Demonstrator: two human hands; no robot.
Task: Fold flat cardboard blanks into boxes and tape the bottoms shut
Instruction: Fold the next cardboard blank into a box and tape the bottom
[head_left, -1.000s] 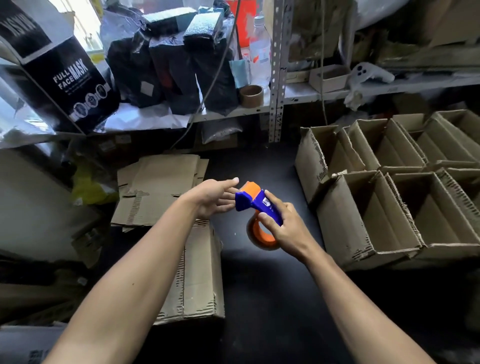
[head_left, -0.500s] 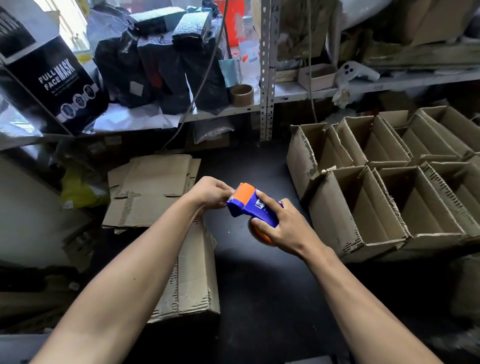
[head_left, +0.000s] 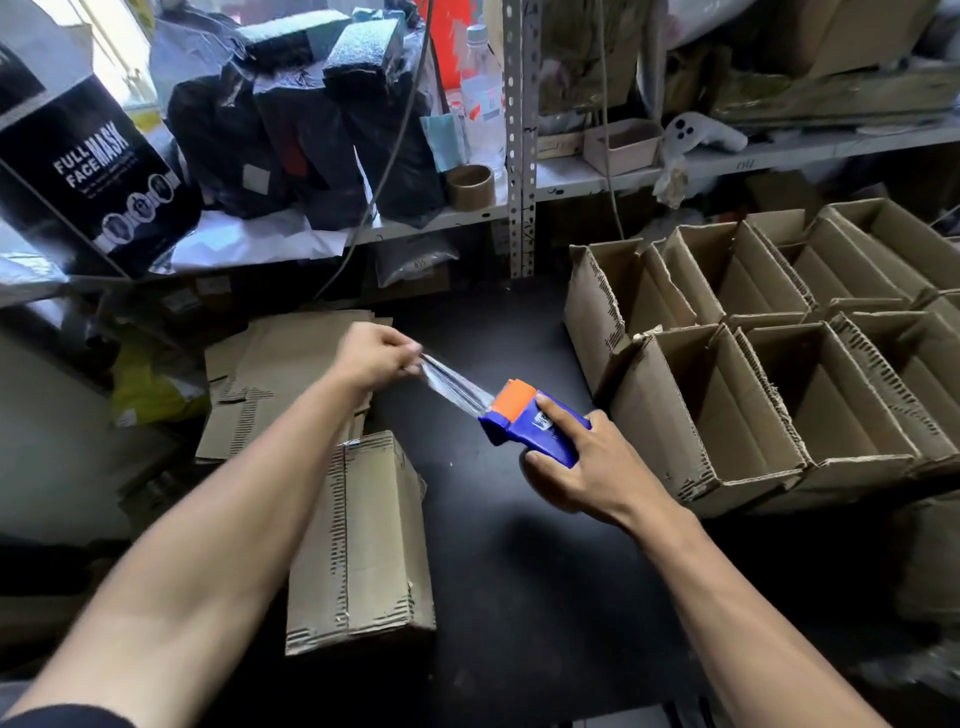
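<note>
My right hand (head_left: 587, 467) grips a blue and orange tape dispenser (head_left: 527, 421) above the black table. My left hand (head_left: 371, 358) pinches the end of a clear tape strip (head_left: 452, 387) that stretches from the dispenser's orange mouth up to the left. Below my left forearm a folded cardboard box (head_left: 358, 545) lies with its taped side up. A stack of flat cardboard blanks (head_left: 270, 374) sits behind it at the left.
Several open folded boxes (head_left: 753, 395) stand in rows at the right. A metal shelf (head_left: 571, 179) at the back carries black bags, a brown tape roll (head_left: 470, 187), a bottle and a "Full Face Mask" carton (head_left: 88, 171). The black table (head_left: 519, 597) spans the middle.
My left hand has pulled away to the upper left, drawing a strip of clear tape out of the dispenser. The right hand with the dispenser has shifted a little right.
</note>
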